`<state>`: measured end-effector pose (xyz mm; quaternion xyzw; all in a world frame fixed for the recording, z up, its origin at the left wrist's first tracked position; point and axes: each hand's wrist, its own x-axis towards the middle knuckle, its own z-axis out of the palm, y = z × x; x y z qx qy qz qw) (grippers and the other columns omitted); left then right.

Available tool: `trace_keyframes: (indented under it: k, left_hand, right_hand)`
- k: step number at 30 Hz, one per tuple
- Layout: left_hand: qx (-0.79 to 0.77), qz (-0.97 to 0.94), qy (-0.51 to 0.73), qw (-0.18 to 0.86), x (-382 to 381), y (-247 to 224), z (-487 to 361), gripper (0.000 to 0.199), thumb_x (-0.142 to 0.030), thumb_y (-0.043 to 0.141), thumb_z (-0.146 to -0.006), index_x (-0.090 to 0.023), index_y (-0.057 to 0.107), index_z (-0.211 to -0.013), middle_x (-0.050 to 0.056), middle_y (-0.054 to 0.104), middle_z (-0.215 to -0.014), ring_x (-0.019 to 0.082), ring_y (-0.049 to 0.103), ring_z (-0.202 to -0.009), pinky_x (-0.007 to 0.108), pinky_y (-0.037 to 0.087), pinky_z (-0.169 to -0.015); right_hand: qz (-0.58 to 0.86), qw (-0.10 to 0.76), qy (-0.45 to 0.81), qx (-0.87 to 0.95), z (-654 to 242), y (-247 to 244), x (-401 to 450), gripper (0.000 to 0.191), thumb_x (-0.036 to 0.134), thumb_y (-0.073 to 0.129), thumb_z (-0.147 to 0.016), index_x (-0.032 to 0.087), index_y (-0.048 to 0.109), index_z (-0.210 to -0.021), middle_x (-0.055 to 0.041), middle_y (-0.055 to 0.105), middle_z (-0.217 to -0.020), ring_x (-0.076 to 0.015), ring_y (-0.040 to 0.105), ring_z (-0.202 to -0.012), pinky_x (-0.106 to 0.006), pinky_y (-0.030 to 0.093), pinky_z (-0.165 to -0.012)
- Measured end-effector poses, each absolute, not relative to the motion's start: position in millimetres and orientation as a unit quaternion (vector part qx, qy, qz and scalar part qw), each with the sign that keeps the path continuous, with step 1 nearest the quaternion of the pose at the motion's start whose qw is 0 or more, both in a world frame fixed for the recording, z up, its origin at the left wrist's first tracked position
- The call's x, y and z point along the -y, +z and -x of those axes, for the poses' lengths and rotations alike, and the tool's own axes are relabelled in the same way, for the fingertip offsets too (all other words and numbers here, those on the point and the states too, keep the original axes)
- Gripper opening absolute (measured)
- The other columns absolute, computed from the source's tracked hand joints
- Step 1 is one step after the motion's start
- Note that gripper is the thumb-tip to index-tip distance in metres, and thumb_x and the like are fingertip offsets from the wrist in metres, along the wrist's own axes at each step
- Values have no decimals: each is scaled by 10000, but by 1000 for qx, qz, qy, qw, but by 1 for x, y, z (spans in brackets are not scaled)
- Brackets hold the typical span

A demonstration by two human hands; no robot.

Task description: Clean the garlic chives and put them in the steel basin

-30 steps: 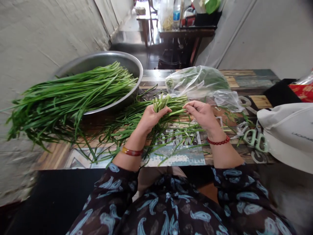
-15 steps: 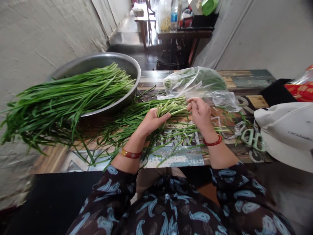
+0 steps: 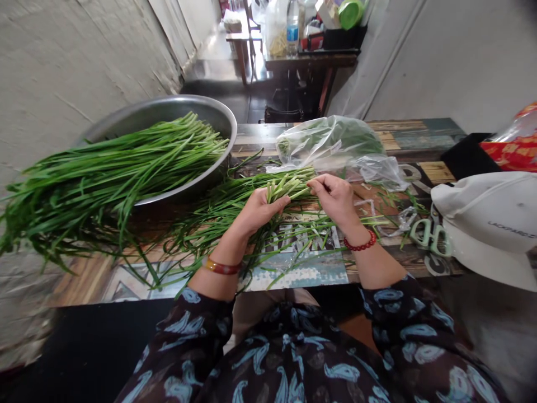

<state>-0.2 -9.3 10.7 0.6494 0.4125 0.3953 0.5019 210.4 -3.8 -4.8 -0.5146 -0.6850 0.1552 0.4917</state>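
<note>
My left hand (image 3: 262, 210) is closed around a bunch of garlic chives (image 3: 287, 186), its pale stem ends pointing right. With thumb and fingers pinched, my right hand (image 3: 334, 200) is at the tip of one stem of that bunch. Under and behind my hands, a loose pile of chives (image 3: 210, 215) spreads over the table. To the left, a large metal basin (image 3: 231, 120) holds a thick heap of chives (image 3: 126, 154), leaves hanging over its rim. Beyond my hands lies a clear plastic bag (image 3: 335, 140) with more greens inside.
Green-handled scissors (image 3: 430, 238) lie at the right beside a white cap (image 3: 489, 215). Behind them are a black box (image 3: 464, 157) and a red package (image 3: 509, 154). Trimmings litter the patterned table (image 3: 302, 274). A further table (image 3: 312, 60) with a bottle stands behind.
My right hand has moved slightly left, closer to my left hand, along the stem ends. The whole view has shifted a little; the left hand still grips the bunch.
</note>
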Motion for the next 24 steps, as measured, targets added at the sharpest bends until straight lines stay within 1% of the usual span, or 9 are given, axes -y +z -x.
trace_keyframes:
  k: [4, 7, 9, 12, 14, 17, 19, 22, 24]
  left_hand:
    - [-418, -646, 405, 494, 9, 12, 1, 415, -393, 721, -812, -175, 524, -519, -13, 491, -530, 102, 416, -534, 261, 322, -539]
    - [-421, -647, 402, 493, 9, 11, 2, 428, -417, 718, -815, -175, 529, -517, -8, 495, -532, 106, 423, -544, 260, 329, -548]
    - [-420, -649, 401, 491, 9, 11, 3, 438, -428, 710, -822, -175, 524, -516, -8, 492, -533, 105, 420, -543, 259, 327, -547]
    - [-417, -650, 402, 491, 9, 10, 3, 431, -442, 709, -823, -174, 535, -534, -7, 506, -543, 105, 427, -544, 256, 329, -542]
    - [-415, -651, 399, 495, 9, 11, 2, 429, -450, 711, -824, -169, 547, -544, -7, 515, -550, 102, 430, -545, 252, 335, -542]
    - [-408, -651, 392, 506, 10, 12, 2, 432, -455, 706, -833, -158, 577, -547, -4, 538, -560, 100, 450, -556, 246, 366, -566]
    - [-404, -646, 389, 519, 10, 12, 2, 402, -451, 709, -835, -149, 624, -584, 10, 588, -589, 107, 487, -582, 247, 394, -597]
    - [-398, -636, 390, 534, 10, 10, 2, 345, -443, 709, -842, -140, 682, -679, 40, 667, -670, 122, 543, -631, 254, 426, -641]
    - [-395, -636, 391, 535, 11, 10, 2, 330, -442, 704, -851, -141, 697, -715, 51, 693, -712, 129, 567, -653, 261, 442, -660]
  right_hand:
    - [562, 519, 140, 629, -228, -11, -5, 336, 437, 487, -980, 209, 648, -793, -12, 658, -666, -164, 602, -651, -299, 458, -682]
    - [548, 515, 194, 630, -233, -12, -6, 444, 525, 427, -1001, 212, 608, -743, 5, 607, -611, -141, 568, -589, -277, 438, -629]
    - [530, 491, 226, 653, -229, -10, -4, 447, 549, 462, -981, 208, 606, -731, 6, 613, -618, -129, 557, -582, -265, 431, -610]
    - [510, 460, 240, 686, -217, -6, 2, 312, 501, 624, -891, 201, 664, -816, 8, 656, -678, -121, 545, -586, -255, 431, -586]
    - [503, 457, 216, 701, -211, -5, 4, 229, 432, 672, -856, 205, 683, -822, 4, 677, -704, -127, 550, -595, -263, 449, -599]
    - [498, 459, 156, 719, -209, -5, 5, 176, 356, 633, -882, 214, 680, -790, -21, 713, -757, -158, 606, -671, -296, 491, -681]
    - [482, 462, 130, 733, -210, -6, 5, 171, 336, 598, -908, 221, 676, -809, -36, 730, -793, -180, 642, -728, -315, 507, -728]
    - [459, 458, 112, 753, -212, -6, 5, 212, 347, 527, -960, 231, 668, -852, -52, 739, -830, -199, 672, -787, -338, 518, -777]
    - [453, 450, 104, 763, -212, -6, 6, 261, 377, 470, -992, 238, 659, -879, -60, 739, -853, -206, 677, -813, -353, 521, -793]
